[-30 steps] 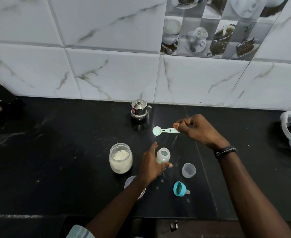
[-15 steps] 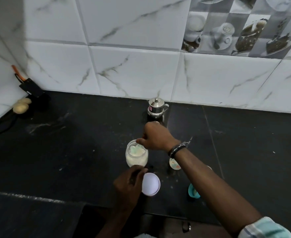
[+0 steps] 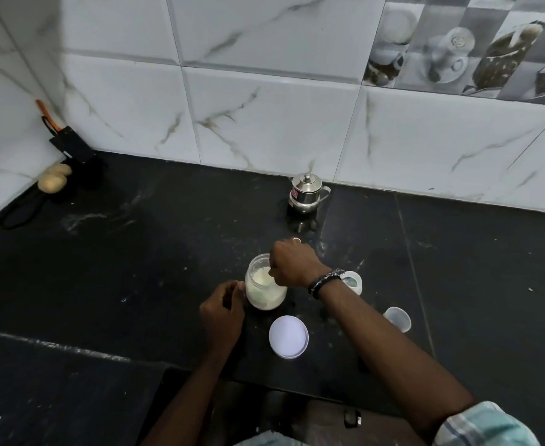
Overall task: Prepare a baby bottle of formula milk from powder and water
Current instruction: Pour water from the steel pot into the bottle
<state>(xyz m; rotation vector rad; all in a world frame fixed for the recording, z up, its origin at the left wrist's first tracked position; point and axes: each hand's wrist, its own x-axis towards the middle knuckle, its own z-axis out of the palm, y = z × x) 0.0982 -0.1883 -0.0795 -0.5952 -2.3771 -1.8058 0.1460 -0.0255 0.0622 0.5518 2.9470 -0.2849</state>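
Taking the powder jar [image 3: 265, 289] as the landmark and reading from left to right: far to its left, in the corner where the tiled walls meet, lie a black holder with an orange-handled tool [image 3: 68, 144] and two pale lumps [image 3: 53, 178], well clear of the work. The left hand [image 3: 222, 312] sits just left of the jar, fingers curled, fingertips touching the jar's side; the grip looks like a light steadying hold rather than a full clasp, probably so the jar does not slide or tip while powder is dug out. The jar stands upright and open on the black counter [image 3: 119, 252], partly filled with white powder. The right hand [image 3: 292, 263] comes in over the jar's mouth from the right, closed into a fist with knuckles up; it seems to be grasping the scoop, though the scoop itself is hidden under the hand and I cannot be sure. Just in front of the jar lies its white lid [image 3: 288, 337], set flat and near for closing up. Behind the jar and slightly right, by the wall, stands a small lidded steel pot [image 3: 306, 197], apart from everything else. Right of the jar, partly covered by the right wrist, is the open baby bottle [image 3: 353, 281], close enough for a short carry of powder. Further right and nearer the person lies a clear cap [image 3: 397, 318]. The counter's front edge runs close behind the lid, so free room lies mainly to the left and back of the jar.
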